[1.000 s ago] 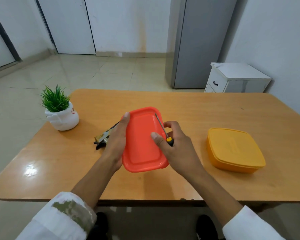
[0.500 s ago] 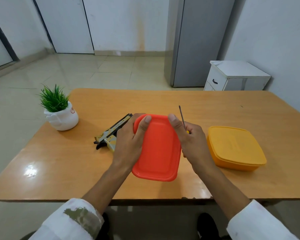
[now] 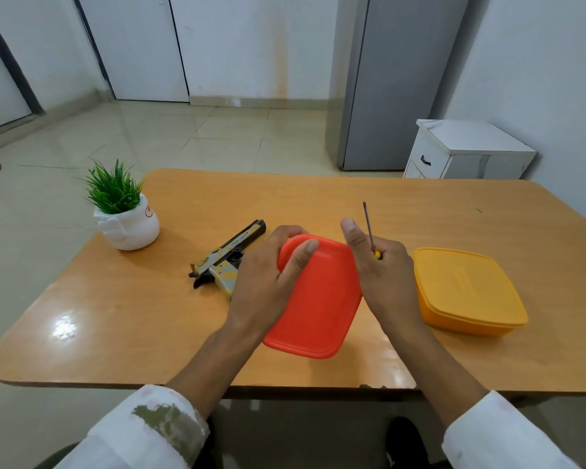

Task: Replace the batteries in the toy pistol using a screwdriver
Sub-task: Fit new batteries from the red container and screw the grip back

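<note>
An orange-red lidded plastic box (image 3: 318, 299) lies flat on the wooden table (image 3: 132, 316) near its front edge. My left hand (image 3: 268, 275) grips its left side, thumb on the lid. Against the box's right side presses my right hand (image 3: 383, 275), which also holds a small screwdriver (image 3: 369, 228) with its thin shaft pointing up and its yellow handle tucked in the fingers. The toy pistol (image 3: 227, 258), yellow-grey with a dark barrel, lies on the table just left of my left hand, partly hidden by it.
A yellow lidded box (image 3: 467, 289) stands on the table right of my right hand. A small potted plant (image 3: 122, 211) in a white pot sits at the back left. Beyond the table are a white drawer cabinet (image 3: 467, 150) and a grey cupboard (image 3: 400, 79).
The red box went from tilted up in my hands to lying flat on the table, shifted right. Both hands now clasp its sides, and the pistol is more exposed.
</note>
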